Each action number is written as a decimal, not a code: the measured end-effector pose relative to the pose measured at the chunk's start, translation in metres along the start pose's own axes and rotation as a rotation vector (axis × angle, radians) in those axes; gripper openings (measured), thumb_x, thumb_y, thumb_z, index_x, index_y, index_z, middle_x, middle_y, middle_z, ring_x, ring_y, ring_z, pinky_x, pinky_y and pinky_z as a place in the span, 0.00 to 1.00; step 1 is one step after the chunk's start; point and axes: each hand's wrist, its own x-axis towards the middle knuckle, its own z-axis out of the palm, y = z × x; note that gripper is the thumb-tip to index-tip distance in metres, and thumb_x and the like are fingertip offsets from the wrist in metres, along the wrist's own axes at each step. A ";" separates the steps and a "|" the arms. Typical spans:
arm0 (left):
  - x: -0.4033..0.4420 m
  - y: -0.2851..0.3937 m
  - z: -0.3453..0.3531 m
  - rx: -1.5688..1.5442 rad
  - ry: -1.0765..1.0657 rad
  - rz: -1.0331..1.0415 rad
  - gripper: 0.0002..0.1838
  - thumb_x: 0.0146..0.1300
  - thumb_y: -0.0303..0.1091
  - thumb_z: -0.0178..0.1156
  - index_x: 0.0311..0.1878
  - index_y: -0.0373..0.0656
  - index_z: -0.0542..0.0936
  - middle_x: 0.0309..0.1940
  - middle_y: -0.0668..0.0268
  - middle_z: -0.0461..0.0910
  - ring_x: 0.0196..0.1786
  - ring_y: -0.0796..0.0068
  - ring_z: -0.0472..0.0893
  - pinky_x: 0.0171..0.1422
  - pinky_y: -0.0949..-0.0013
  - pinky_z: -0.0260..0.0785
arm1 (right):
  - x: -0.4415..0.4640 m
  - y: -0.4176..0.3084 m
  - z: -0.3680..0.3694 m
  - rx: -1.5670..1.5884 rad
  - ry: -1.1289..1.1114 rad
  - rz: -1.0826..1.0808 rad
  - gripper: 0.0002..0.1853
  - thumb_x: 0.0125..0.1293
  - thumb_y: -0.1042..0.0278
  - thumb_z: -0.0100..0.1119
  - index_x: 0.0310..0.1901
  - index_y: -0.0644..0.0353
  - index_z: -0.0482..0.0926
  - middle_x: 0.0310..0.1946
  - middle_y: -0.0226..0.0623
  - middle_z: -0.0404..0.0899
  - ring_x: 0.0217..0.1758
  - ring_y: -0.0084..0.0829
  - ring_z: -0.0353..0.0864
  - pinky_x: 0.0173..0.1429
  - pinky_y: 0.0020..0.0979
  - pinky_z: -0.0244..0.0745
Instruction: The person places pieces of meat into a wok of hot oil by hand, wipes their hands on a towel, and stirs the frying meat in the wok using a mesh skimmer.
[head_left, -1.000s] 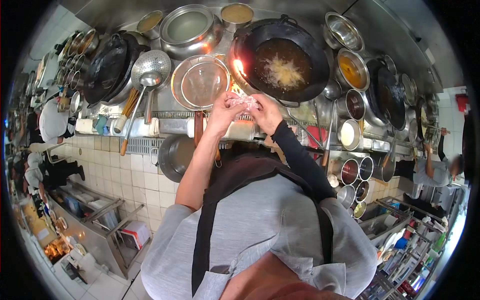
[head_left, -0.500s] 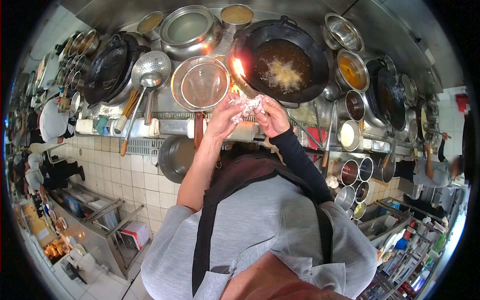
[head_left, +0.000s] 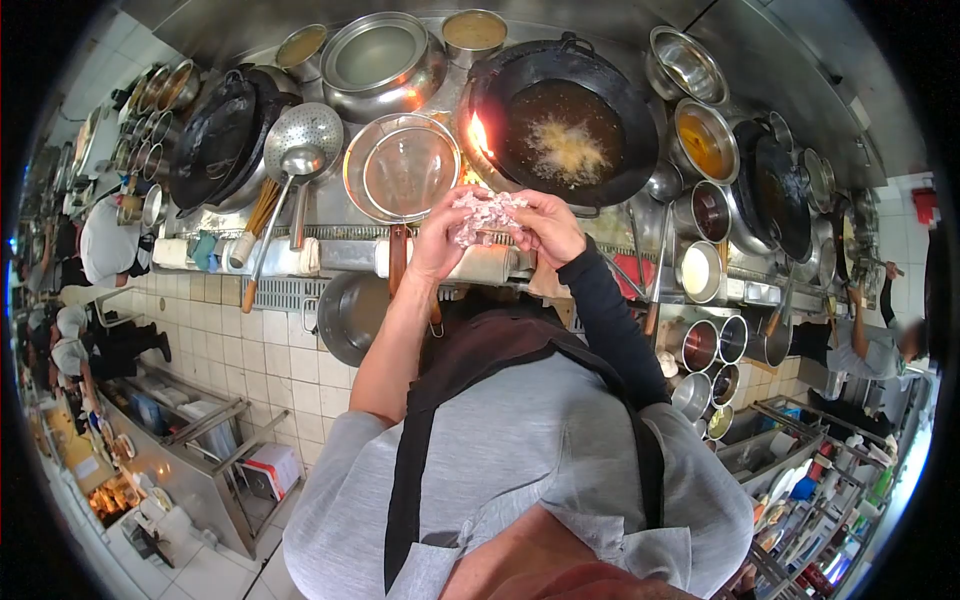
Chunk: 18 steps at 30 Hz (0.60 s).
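Just in front of the round black metal wok [head_left: 640, 125], the left hand [head_left: 438, 236] and right hand [head_left: 554, 229], fingers curled part-closed, hold a ragged pale-pink clump [head_left: 484, 213]. Pale golden food [head_left: 568, 152] (apparently already frying) bubbles in the wok's dark oil [head_left: 545, 101]; the clump looks uncooked.

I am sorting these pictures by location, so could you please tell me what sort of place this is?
Most likely a restaurant kitchen: a large wok holds dark, frothing liquid, a flame burns beside it, and another person is visible at the right.
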 end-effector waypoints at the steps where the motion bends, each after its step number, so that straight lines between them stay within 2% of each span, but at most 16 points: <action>1: 0.001 0.000 0.001 0.094 0.031 0.018 0.19 0.72 0.39 0.54 0.60 0.38 0.75 0.52 0.60 0.81 0.51 0.69 0.83 0.47 0.64 0.79 | 0.001 0.000 -0.001 -0.071 0.033 -0.017 0.09 0.73 0.75 0.58 0.52 0.65 0.78 0.31 0.29 0.79 0.25 0.16 0.76 0.25 0.21 0.71; 4: 0.001 0.009 0.008 0.137 0.014 -0.107 0.18 0.72 0.39 0.58 0.58 0.38 0.77 0.49 0.62 0.82 0.47 0.74 0.83 0.44 0.69 0.78 | 0.004 -0.003 -0.001 -0.249 0.089 -0.060 0.10 0.71 0.76 0.60 0.52 0.65 0.78 0.29 0.30 0.80 0.25 0.18 0.78 0.26 0.22 0.74; 7: 0.002 0.002 0.014 0.412 0.110 -0.110 0.16 0.72 0.36 0.61 0.57 0.39 0.77 0.44 0.66 0.83 0.43 0.79 0.82 0.41 0.75 0.76 | 0.002 -0.005 -0.003 -0.354 0.040 -0.073 0.11 0.71 0.76 0.58 0.52 0.65 0.78 0.30 0.31 0.80 0.26 0.18 0.78 0.28 0.22 0.75; 9: 0.004 -0.004 0.007 0.490 0.044 -0.067 0.13 0.72 0.32 0.62 0.56 0.39 0.78 0.41 0.68 0.83 0.40 0.81 0.81 0.40 0.76 0.74 | -0.003 -0.012 0.002 -0.424 -0.013 -0.062 0.11 0.71 0.77 0.54 0.53 0.65 0.77 0.33 0.31 0.81 0.28 0.18 0.78 0.29 0.21 0.75; 12: 0.004 -0.003 0.011 0.526 -0.009 -0.061 0.11 0.72 0.29 0.62 0.55 0.39 0.78 0.39 0.69 0.82 0.38 0.83 0.80 0.40 0.76 0.73 | -0.005 -0.024 0.005 -0.615 0.053 0.002 0.09 0.73 0.76 0.53 0.51 0.63 0.78 0.29 0.29 0.79 0.26 0.17 0.77 0.28 0.21 0.73; 15: 0.005 -0.004 0.011 0.446 0.016 -0.073 0.10 0.71 0.28 0.62 0.53 0.39 0.78 0.39 0.69 0.82 0.36 0.83 0.79 0.40 0.76 0.73 | 0.000 -0.012 -0.004 -0.481 0.099 -0.013 0.07 0.75 0.69 0.57 0.47 0.62 0.79 0.24 0.25 0.76 0.22 0.16 0.73 0.24 0.21 0.69; 18: 0.006 -0.012 0.006 0.301 0.035 -0.044 0.09 0.71 0.27 0.62 0.52 0.39 0.78 0.39 0.69 0.81 0.36 0.83 0.79 0.40 0.76 0.72 | 0.000 0.000 -0.005 -0.238 0.137 -0.080 0.06 0.76 0.69 0.57 0.45 0.61 0.79 0.22 0.24 0.74 0.20 0.15 0.70 0.22 0.21 0.64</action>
